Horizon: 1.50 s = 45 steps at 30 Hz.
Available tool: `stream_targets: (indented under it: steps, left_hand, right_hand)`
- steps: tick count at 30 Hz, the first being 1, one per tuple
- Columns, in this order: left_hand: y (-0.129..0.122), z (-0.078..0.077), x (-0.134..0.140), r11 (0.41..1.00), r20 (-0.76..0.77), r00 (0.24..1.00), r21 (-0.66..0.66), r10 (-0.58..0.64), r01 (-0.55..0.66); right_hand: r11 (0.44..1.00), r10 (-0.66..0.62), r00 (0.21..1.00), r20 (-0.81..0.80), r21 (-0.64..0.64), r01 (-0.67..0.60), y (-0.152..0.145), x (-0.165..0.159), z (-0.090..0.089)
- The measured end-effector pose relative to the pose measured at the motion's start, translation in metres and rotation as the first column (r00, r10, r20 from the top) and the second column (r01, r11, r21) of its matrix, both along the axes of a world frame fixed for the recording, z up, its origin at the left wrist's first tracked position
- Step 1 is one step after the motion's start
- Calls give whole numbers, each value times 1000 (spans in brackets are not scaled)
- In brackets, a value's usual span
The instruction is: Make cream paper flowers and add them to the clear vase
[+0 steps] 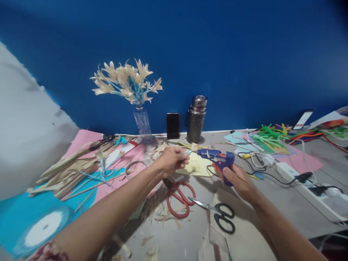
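In the middle of the head view, my left hand (pixel 175 159) pinches a small pale-blue piece (pixel 187 152); its exact kind is hard to make out. My right hand (pixel 239 177) is wrapped around the handle of a blue glue gun (pixel 216 156) with a small red light on its side. The gun's nozzle points left and is close to the pale-blue piece; I cannot tell whether they touch. Below both hands lies a yellow sheet (pixel 198 165). Nearer to me are scissors with red handles (pixel 181 197) and scissors with black handles (pixel 224 217).
Cream husk flowers (pixel 125 79) stand in a clear bottle (pixel 143 125) beside a phone (pixel 173 125) and a flask (pixel 196 119). Dried husks (pixel 70 163) and a ribbon roll (pixel 43 228) lie left. Pipe cleaners (pixel 272 134) and a power strip (pixel 326 195) with cords are right.
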<state>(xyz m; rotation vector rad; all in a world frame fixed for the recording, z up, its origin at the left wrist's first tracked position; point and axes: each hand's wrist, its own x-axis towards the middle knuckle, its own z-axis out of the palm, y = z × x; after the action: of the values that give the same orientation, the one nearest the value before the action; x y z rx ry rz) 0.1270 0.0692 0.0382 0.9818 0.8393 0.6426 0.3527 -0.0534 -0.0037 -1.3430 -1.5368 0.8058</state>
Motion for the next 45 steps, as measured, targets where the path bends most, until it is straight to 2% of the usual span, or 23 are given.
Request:
stream_targets:
  steps: [10,24,30,34,37,40,42,44,45]
  left_hand:
    - [-1,2,2,998,10,1000,-56,-21,22]
    - [2,-4,0,997,30,999,-60,-35,37]
    - [1,-4,0,997,20,999,-71,-30,32]
    - [2,-4,-4,996,8,1000,-87,7,-6]
    - [2,-2,-10,993,30,1000,-115,7,-3]
    - [0,1,-18,992,99,995,-123,-21,33]
    - [-4,4,-21,990,150,987,-119,-64,82]
    - [-10,7,-24,984,188,976,-115,-110,133]
    - [-14,8,-25,982,200,972,-114,-126,151]
  right_hand:
    - [1000,0,999,44,-10,0,0,0,3]
    - [994,-55,977,205,102,34,1,-4,9]
    - [995,-49,955,293,99,21,0,-4,9]
    - [985,-76,927,367,172,13,-3,2,12]
    - [983,-69,831,552,177,-36,-3,7,12]
    - [990,-103,621,777,142,-13,5,8,3]
    - [990,-133,500,856,135,32,11,7,-5]
    - [992,-125,456,881,112,57,16,4,-10]
    - [994,-113,472,874,96,60,18,2,-10]
